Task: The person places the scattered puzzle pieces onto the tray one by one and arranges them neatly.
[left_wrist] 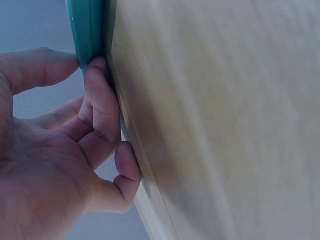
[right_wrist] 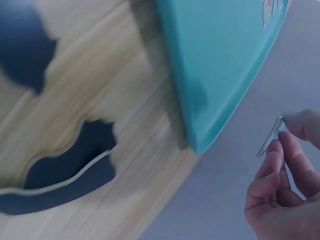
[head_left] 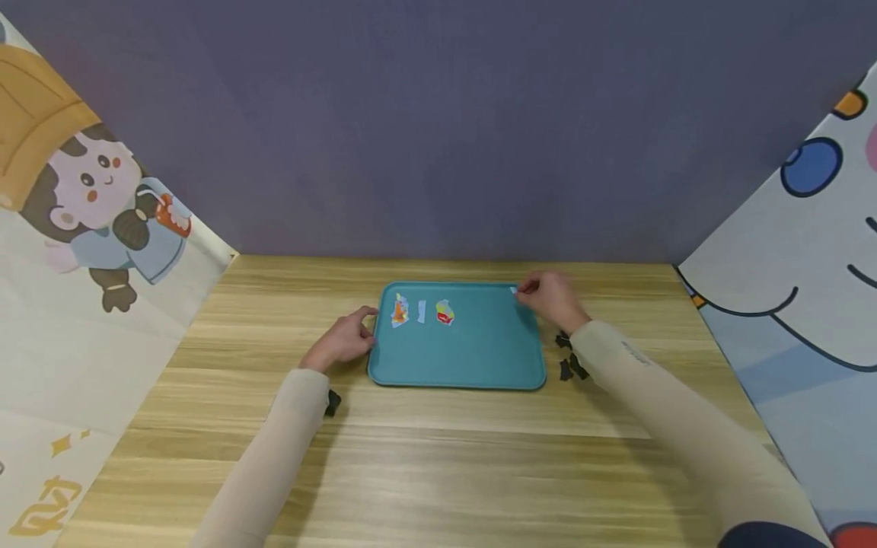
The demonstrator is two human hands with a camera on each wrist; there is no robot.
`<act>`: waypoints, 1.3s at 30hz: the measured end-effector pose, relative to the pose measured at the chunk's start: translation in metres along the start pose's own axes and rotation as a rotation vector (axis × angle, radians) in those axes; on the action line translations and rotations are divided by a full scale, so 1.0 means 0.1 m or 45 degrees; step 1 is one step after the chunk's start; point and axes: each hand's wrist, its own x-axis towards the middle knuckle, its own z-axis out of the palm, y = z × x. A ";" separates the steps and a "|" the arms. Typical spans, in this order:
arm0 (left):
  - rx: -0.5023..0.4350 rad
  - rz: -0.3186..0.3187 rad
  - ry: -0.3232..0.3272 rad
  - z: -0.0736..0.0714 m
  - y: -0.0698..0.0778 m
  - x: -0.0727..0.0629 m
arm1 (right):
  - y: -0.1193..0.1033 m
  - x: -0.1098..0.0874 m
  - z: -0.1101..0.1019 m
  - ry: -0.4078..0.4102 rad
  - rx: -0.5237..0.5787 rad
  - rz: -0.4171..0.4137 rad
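My left hand [head_left: 345,336] is at the left edge of a teal tray [head_left: 473,358]. In the left wrist view its thumb and curled forefinger [left_wrist: 102,100] meet at the tray's rim. My right hand [head_left: 553,297], over the tray's far right corner, pinches a small, thin, pale puzzle piece [right_wrist: 270,136] between thumb and fingertips. On the tray's left half lie three jagged puzzle pieces in a row: one orange and white [head_left: 400,312], a narrow pale one [head_left: 421,311], and one yellow and red [head_left: 444,313].
Several dark jagged pieces [head_left: 566,370] lie on the wooden table [head_left: 438,464] right of the tray, partly under my right forearm. Another dark piece [head_left: 333,403] is beside my left sleeve. A grey-purple wall [head_left: 438,137] stands behind, with cartoon-printed panels at both sides.
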 end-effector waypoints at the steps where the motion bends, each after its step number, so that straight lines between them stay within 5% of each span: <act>1: 0.002 -0.005 0.001 0.00 0.00 0.00 | -0.02 0.02 0.02 -0.002 -0.012 -0.008; 20: -0.010 0.007 0.005 -0.01 0.04 -0.02 | -0.45 0.27 0.56 -0.212 -0.070 0.038; 39: -0.001 -0.014 0.008 0.00 0.02 -0.01 | -0.50 0.32 0.75 -0.230 -0.064 0.162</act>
